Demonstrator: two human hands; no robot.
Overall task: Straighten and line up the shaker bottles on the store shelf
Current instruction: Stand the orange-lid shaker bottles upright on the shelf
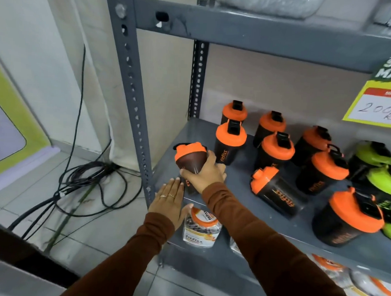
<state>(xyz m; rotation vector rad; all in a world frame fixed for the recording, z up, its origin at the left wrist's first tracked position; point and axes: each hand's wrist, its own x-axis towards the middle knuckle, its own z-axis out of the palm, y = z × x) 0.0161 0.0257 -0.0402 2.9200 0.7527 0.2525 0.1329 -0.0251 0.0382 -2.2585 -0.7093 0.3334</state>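
Note:
My right hand [208, 171] grips a black shaker bottle with an orange lid [189, 157], held tilted to the left above the front left corner of the grey shelf [174, 147]. My left hand [169, 201] is flat and open, its fingertips beside the bottle's base at the shelf's front edge. Several more orange-lidded shakers stand upright further back, the nearest one [229, 141] right behind my hand. One orange-lidded shaker [275, 192] leans over in the middle of the shelf. Green-lidded shakers [373, 158] stand at the right.
A grey perforated upright post [134, 97] rises at the shelf's left front corner. A clear jar with an orange lid [201, 229] sits on the shelf below. A yellow price sign [377, 105] hangs at the right. Black cables [89, 184] lie on the tiled floor.

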